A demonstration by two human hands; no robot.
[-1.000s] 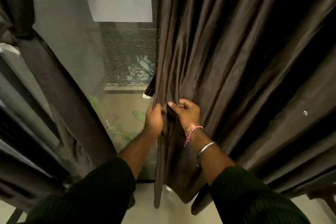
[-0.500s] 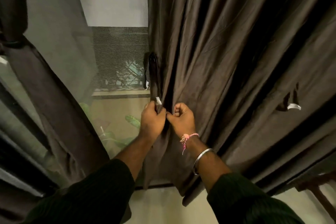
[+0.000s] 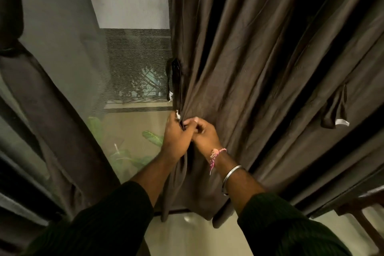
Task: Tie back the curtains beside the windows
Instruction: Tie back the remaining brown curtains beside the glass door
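The right-hand brown curtain (image 3: 259,81) hangs loose and full-width beside the window (image 3: 133,64), its inner edge gathered where both hands meet. A dark tie-back strap (image 3: 175,81) with a small white tab at its end dangles along that edge, just above the hands. The left hand (image 3: 175,138) has its fingers curled round the curtain's edge, apparently pinching the strap's lower end with its white tab against the cloth. The right hand (image 3: 204,136) touches it, fingers curled tight on a fold or a strap end; which of the two is hidden between the knuckles.

A second tabbed strap (image 3: 335,110) hangs well apart on the far folds. The left-hand curtain (image 3: 49,110) already looks cinched and drawn aside.

The main risk, as I judge it, is that only the inner edge gets bundled: most of the cloth spreads away to the right, and a strap closed now would catch a few pleats and leave the rest sagging over the glass. The smooth fabric may also slide out of so narrow a pinch when either hand lets go to re-grip. If the two strap ends are meant to join, the far one is out of easy reach, and stretching for it with one hand could drop the gathered fold. Pulling hard downward would strain the curtain's hanging, which is out of view.
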